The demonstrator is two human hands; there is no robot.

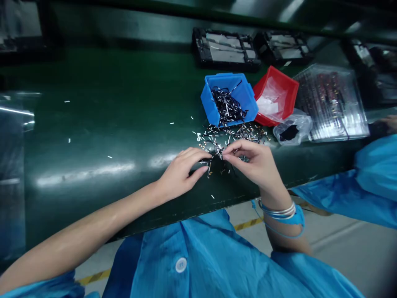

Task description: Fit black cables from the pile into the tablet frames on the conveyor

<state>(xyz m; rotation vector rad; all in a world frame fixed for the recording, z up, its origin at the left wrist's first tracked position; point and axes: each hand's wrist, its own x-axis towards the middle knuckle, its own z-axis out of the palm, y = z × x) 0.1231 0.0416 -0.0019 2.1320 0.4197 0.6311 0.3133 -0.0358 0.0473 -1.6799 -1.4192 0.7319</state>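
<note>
My left hand (182,170) rests on the dark green belt (93,136), its fingers pinched together on a small black and silver strip part (217,154). My right hand (254,160) meets it from the right, fingertips pinched on the same tangle of small parts. Just beyond my fingers lies a loose heap of these thin parts (235,134). Behind the heap stands a blue bin (245,97) holding more of them.
A red bin (279,89) with clear plastic inside stands right of the blue one. A small plastic bag (293,130) and a clear tray of parts (333,103) lie further right. Black trays (225,49) sit at the back. Another person's blue sleeve (372,182) is at the right.
</note>
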